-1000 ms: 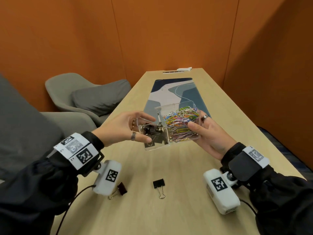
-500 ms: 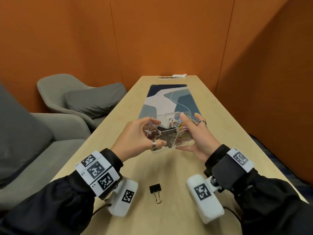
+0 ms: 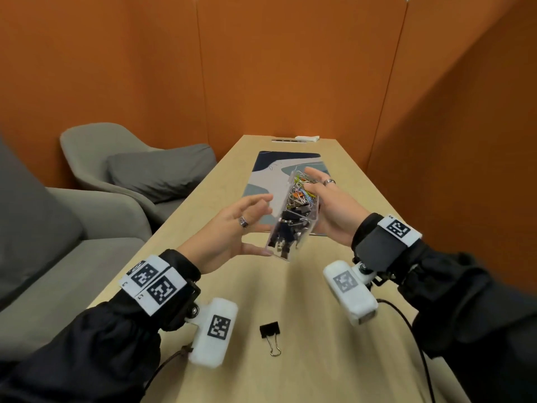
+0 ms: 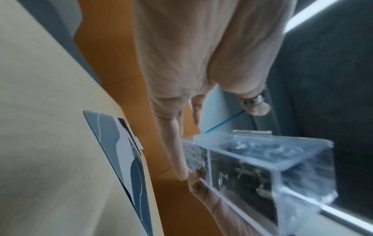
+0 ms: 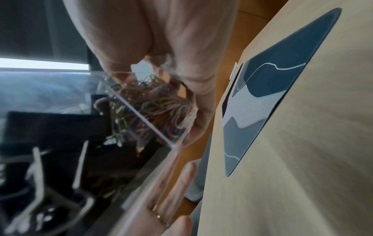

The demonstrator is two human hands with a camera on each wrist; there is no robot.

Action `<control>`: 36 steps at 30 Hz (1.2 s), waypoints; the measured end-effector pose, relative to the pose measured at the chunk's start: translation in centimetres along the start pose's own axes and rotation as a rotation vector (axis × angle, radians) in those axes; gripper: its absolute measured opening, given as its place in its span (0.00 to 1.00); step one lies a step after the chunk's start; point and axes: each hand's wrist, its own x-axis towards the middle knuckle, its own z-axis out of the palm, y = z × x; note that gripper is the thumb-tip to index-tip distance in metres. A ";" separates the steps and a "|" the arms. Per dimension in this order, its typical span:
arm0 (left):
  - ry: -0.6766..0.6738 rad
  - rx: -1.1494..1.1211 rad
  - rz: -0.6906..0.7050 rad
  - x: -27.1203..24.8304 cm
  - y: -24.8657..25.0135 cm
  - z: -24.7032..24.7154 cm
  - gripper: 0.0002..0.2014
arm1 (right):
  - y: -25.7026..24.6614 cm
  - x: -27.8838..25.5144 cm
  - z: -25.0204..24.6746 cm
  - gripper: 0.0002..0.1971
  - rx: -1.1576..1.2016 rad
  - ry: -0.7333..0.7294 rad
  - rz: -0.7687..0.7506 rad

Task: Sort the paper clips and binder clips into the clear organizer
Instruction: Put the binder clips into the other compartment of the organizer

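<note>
I hold the clear organizer (image 3: 293,225) in the air over the table, turned lengthwise away from me and tilted. Coloured paper clips (image 3: 302,189) fill its far compartment and black binder clips (image 3: 287,228) its near one. My right hand (image 3: 328,205) grips its right side, fingers curled round the far end. My left hand (image 3: 247,231) lies with straight fingers against its left side, thumb at the near bottom edge. A loose black binder clip (image 3: 270,330) lies on the table close to me. The wrist views show the organizer (image 4: 262,159) (image 5: 80,127) blurred.
A blue-grey desk mat (image 3: 270,170) lies on the wooden table (image 3: 319,359) beyond my hands. Grey armchairs (image 3: 130,158) stand to the left, orange walls all round. A small brown thing (image 3: 186,349) peeks out beside my left wrist camera.
The organizer has turned from crosswise to lengthwise and tipped up. My left hand has loosened from gripping its end to straight fingers along its side. The right hand kept its grip.
</note>
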 end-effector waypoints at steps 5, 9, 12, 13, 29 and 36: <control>-0.012 -0.184 -0.158 0.9 -0.1 -0.2 0.26 | -1.2 0.9 0.9 0.23 0.011 -0.118 0.007; -0.119 -0.289 -0.209 1.5 -0.4 -0.2 0.13 | -1.6 1.1 1.7 0.23 -0.077 -0.160 0.014; -0.124 -0.337 -0.181 1.4 -0.9 -0.2 0.17 | -1.3 1.0 1.6 0.18 -0.066 -0.219 0.031; -0.107 -0.337 -0.174 1.4 -1.3 -0.3 0.20 | -1.2 0.9 1.6 0.16 -0.080 -0.245 0.038; 0.126 -0.504 0.026 1.7 -3.4 -0.6 0.32 | -3.4 -0.9 0.3 0.06 -0.557 0.053 -0.304; 0.155 -0.557 0.075 1.7 -3.5 -0.7 0.33 | -3.7 -2.1 -0.5 0.11 -0.708 -0.009 -0.313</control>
